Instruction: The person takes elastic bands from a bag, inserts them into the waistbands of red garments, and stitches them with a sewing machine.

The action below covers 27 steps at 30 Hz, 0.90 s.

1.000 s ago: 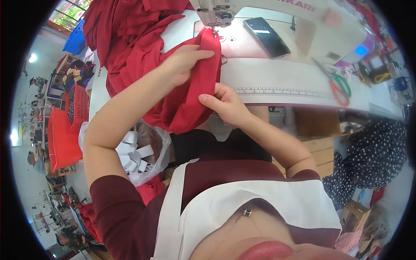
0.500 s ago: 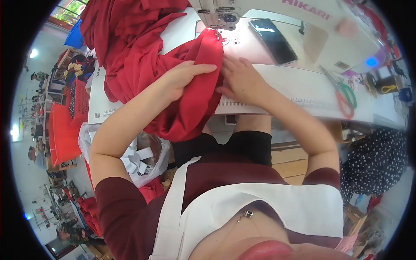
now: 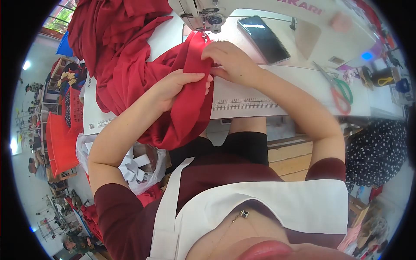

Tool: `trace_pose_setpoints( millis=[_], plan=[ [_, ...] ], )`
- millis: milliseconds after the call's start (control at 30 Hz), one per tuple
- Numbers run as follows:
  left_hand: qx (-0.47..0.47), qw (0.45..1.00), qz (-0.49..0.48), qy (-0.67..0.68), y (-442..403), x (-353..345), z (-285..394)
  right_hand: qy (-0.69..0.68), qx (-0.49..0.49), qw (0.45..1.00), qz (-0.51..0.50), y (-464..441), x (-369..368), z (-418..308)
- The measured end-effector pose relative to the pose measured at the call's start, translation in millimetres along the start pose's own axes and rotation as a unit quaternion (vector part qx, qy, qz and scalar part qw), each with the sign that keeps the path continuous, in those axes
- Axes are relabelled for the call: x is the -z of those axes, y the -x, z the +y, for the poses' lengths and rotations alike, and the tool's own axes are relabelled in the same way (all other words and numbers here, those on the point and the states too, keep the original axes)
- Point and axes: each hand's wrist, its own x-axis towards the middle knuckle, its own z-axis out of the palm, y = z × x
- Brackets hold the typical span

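A large piece of red fabric (image 3: 143, 82) runs from the left of the table to the sewing machine's presser foot (image 3: 204, 38) and hangs over the front edge. My left hand (image 3: 175, 86) grips a folded band of it, thumb on top and fingertips showing round the far edge. Just below the needle area, my right hand (image 3: 229, 63) holds the right edge of the same fabric, fingers bent over it. The sewing machine (image 3: 260, 13) stands above, its light falling on the cloth at the foot.
A smartphone (image 3: 263, 39) lies on the machine bed, right of the needle. Scissors (image 3: 340, 93) with red and green handles rest at the table's right. A printed ruler (image 3: 242, 104) runs along the front edge. A plastic bag of white scraps (image 3: 138, 167) hangs lower left, near a red bin (image 3: 63, 143).
My right hand has lifted off the table and curled its fingers onto the fabric edge. My left fingertips now show round the band. The whole view has shifted slightly.
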Motion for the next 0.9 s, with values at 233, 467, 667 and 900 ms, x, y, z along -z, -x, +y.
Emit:
trace_pose_setpoints(
  millis=[233,467,667,900],
  plan=[
    [0.0,0.939,0.043,-0.34,21,-12,26,0.043,0.091,0.979,-0.175,8,7,3],
    [-0.451,0.42,0.141,-0.775,-38,23,9,0.044,-0.001,0.979,-0.198,21,-5,-25],
    [-0.46,0.486,0.103,-0.736,-45,49,6,-0.01,-0.043,0.987,-0.152,23,-10,-37],
    [-0.469,0.485,0.115,-0.729,-73,67,28,0.016,-0.07,0.983,-0.17,2,-10,-7]
  ],
)
